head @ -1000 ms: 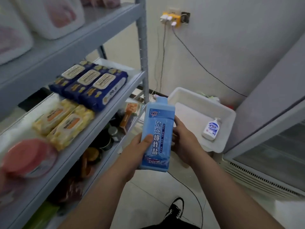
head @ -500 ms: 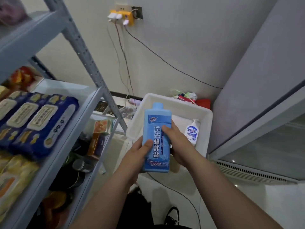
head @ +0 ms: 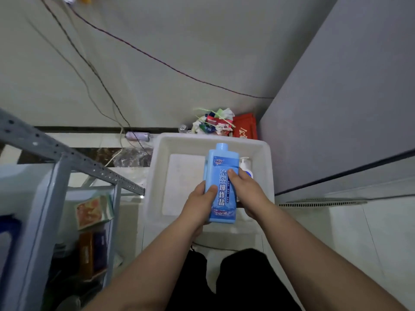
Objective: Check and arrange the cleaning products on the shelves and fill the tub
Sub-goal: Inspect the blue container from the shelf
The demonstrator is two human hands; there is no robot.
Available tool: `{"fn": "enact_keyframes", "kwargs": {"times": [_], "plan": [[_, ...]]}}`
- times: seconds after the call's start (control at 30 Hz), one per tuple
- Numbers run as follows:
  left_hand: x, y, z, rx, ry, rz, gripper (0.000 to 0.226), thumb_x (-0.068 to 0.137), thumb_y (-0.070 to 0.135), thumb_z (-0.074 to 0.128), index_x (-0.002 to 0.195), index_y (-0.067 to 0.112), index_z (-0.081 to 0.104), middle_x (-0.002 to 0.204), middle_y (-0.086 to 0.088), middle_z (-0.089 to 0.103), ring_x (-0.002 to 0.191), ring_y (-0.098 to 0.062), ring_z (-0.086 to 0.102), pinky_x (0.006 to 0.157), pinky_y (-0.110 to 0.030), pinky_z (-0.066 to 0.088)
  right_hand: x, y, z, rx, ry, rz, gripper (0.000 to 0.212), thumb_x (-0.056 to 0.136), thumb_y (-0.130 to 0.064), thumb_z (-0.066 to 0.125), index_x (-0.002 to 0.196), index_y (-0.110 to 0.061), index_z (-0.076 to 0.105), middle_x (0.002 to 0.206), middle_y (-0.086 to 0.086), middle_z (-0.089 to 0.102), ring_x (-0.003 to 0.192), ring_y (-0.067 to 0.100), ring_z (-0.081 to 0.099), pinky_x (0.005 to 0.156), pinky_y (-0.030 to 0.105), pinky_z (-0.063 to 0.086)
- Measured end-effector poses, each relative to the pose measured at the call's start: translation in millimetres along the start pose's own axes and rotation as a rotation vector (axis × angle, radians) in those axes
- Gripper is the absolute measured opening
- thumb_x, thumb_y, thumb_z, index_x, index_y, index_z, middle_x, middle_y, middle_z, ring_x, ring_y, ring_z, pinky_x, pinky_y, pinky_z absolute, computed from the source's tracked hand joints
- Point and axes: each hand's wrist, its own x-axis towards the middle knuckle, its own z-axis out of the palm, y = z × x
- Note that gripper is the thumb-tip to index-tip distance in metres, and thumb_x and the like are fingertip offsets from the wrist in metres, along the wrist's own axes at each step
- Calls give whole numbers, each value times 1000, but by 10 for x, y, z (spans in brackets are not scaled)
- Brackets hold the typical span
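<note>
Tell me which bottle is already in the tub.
The small white pump bottle by the right wall of the tub. The left hand and right hand grip the big blue bottle above it.

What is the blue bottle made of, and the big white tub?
The blue bottle looks like smooth, slightly glossy plastic: cap and body are moulded in one colour. The white tub seems to be matt plastic too, with thick rounded walls, though I cannot be sure.

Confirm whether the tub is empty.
No, a white pump bottle sits inside the tub, partly hidden behind the blue bottle and right hand.
</note>
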Motion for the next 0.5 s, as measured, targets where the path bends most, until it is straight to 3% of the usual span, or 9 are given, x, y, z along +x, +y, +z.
{"fn": "enact_keyframes", "kwargs": {"times": [0.1, 0.17, 0.33, 0.43, 0.5], "plan": [[405, -24, -14, 78, -8, -66, 25, 105, 36, 47, 127, 34, 59, 110, 3, 76, 95, -19, 75, 81, -44, 62, 301, 98, 1, 15, 38, 70, 26, 107, -44, 48, 130, -38, 58, 110, -7, 75, 96, 17, 75, 80, 47, 64], [646, -64, 9, 125, -22, -119, 25, 105, 35, 47, 127, 31, 59, 110, 2, 76, 94, -20, 75, 75, -38, 61, 515, 195, -9, 33, 64, 118, 25, 107, -38, 47, 130, -36, 58, 108, -6, 75, 94, 18, 75, 82, 50, 63], [1197, -223, 133, 163, -15, -211, 23, 104, 34, 47, 120, 30, 63, 107, -1, 77, 94, -26, 75, 83, -55, 58, 1088, 400, -93, -128, 48, 148, 34, 103, -16, 40, 122, -43, 51, 105, -5, 69, 97, 21, 71, 87, 51, 62], [1508, -331, 240, 178, 1, -213, 23, 105, 28, 48, 122, 23, 63, 110, -4, 75, 89, -21, 74, 62, -30, 56, 1408, 561, -168, -201, 37, 155, 31, 103, -19, 41, 116, -46, 48, 105, -4, 68, 98, 21, 70, 87, 52, 61], [1719, -414, 304, 196, 39, -224, 22, 104, 28, 50, 122, 23, 62, 113, -5, 73, 88, -20, 71, 53, -23, 47, 1622, 675, -222, -231, 36, 159, 30, 104, -23, 42, 117, -49, 50, 105, -5, 69, 98, 21, 71, 87, 51, 61]]}}
